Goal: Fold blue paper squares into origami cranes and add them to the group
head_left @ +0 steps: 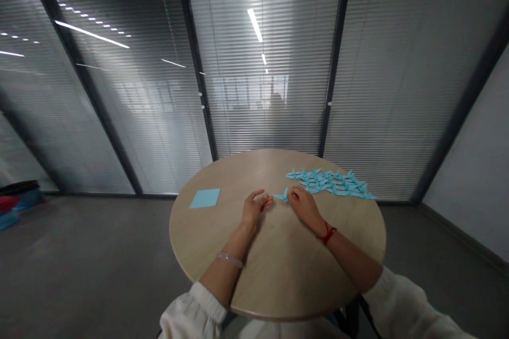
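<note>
A small folded blue paper crane point(282, 196) sits between my two hands at the middle of the round wooden table point(222, 254). My right hand point(303, 204) has its fingers closed on one end of the crane. My left hand point(255, 206) rests on the table just left of it, fingers curled and pinched together, holding nothing that I can see. Right of my right hand lies a spread of several finished blue paper cranes point(330, 182). A flat stack of square blue paper point(204, 198) lies at the table's left.
Glass partition walls with closed blinds point(262, 63) stand behind the table. Grey carpet surrounds it. Red and blue objects point(16, 202) lie on the floor at the far left. A white wall point(477, 169) is at the right.
</note>
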### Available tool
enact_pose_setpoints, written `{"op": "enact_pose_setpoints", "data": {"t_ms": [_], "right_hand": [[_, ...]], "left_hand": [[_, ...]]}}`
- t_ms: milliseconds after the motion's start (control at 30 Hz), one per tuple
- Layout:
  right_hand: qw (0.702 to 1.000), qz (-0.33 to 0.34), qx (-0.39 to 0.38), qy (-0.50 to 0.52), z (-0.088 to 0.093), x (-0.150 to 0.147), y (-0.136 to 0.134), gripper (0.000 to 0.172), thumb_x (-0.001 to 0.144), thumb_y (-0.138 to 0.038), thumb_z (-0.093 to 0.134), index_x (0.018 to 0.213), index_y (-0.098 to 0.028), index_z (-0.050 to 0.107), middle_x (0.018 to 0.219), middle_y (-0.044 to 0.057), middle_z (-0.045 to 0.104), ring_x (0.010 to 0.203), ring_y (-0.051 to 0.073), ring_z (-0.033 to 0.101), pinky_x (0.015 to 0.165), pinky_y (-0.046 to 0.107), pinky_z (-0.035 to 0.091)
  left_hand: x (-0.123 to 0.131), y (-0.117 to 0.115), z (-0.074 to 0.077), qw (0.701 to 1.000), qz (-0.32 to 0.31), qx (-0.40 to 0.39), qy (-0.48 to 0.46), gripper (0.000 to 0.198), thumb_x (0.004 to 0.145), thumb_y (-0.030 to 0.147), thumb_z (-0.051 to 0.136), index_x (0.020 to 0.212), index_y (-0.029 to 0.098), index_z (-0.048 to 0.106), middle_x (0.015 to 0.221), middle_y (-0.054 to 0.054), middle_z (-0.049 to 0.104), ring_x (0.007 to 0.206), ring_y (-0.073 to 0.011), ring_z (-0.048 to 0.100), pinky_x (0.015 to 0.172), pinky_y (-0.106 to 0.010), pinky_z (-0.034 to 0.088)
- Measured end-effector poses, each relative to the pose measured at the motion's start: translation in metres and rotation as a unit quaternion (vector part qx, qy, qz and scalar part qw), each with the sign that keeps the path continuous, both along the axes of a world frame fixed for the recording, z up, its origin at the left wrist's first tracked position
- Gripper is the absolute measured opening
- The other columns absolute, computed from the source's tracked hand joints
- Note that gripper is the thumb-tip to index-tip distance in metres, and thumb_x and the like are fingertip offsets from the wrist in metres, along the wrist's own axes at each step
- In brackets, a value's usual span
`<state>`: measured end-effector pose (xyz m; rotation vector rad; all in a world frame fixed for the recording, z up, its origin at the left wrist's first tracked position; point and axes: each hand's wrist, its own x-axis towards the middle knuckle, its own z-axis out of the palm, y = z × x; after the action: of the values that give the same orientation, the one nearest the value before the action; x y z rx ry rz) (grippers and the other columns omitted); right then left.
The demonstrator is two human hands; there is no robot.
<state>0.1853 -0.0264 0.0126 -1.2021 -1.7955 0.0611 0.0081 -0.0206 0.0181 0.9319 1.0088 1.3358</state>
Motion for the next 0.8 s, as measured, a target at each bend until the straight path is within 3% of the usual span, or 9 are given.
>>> {"op": "enact_pose_setpoints", "data": {"t_ms": [167, 267, 433, 800], "right_hand": [[0.993, -0.058, -0.009, -0.099, 0.023, 0.028, 0.039, 0.026, 0.087, -0.019, 0.042, 0.063, -0.020, 0.053, 0.067, 0.002, 0.050, 0.067, 0.017, 0.044, 0.063, 0.027, 0.030], [0.979, -0.107, -0.042, -0.169, 0.027, 0.048, 0.066, 0.026, 0.090, -0.021, 0.042, 0.073, -0.017, 0.061, 0.076, 0.007, 0.055, 0.078, 0.018, 0.050, 0.070, 0.027, 0.033], [0.957, -0.159, -0.077, -0.231, 0.017, 0.065, 0.096, 0.027, 0.093, -0.027, 0.043, 0.091, -0.016, 0.067, 0.091, 0.010, 0.059, 0.089, 0.019, 0.052, 0.077, 0.026, 0.034], [0.929, -0.189, -0.102, -0.300, -0.011, 0.064, 0.115, 0.034, 0.093, -0.031, 0.042, 0.091, -0.015, 0.071, 0.096, 0.014, 0.059, 0.093, 0.021, 0.051, 0.078, 0.029, 0.034]], "left_hand": [[0.000, 0.000, -0.001, 1.000, -0.002, 0.003, -0.009, 0.032, 0.082, 0.015, 0.064, 0.111, 0.007, 0.054, 0.082, -0.015, 0.071, 0.068, -0.0152, 0.069, 0.064, -0.025, 0.053], [0.001, 0.001, -0.002, 1.000, -0.008, 0.003, -0.006, 0.029, 0.083, 0.017, 0.062, 0.110, 0.008, 0.054, 0.082, -0.015, 0.070, 0.068, -0.0154, 0.068, 0.062, -0.024, 0.052], [0.002, 0.004, -0.007, 1.000, -0.007, 0.019, -0.017, 0.028, 0.083, 0.021, 0.063, 0.108, 0.011, 0.055, 0.084, -0.014, 0.070, 0.068, -0.0147, 0.068, 0.061, -0.024, 0.050], [0.001, -0.001, -0.005, 0.999, -0.022, 0.026, -0.005, 0.031, 0.081, 0.021, 0.062, 0.110, 0.011, 0.056, 0.089, -0.015, 0.071, 0.069, -0.0149, 0.067, 0.060, -0.024, 0.048]]}}
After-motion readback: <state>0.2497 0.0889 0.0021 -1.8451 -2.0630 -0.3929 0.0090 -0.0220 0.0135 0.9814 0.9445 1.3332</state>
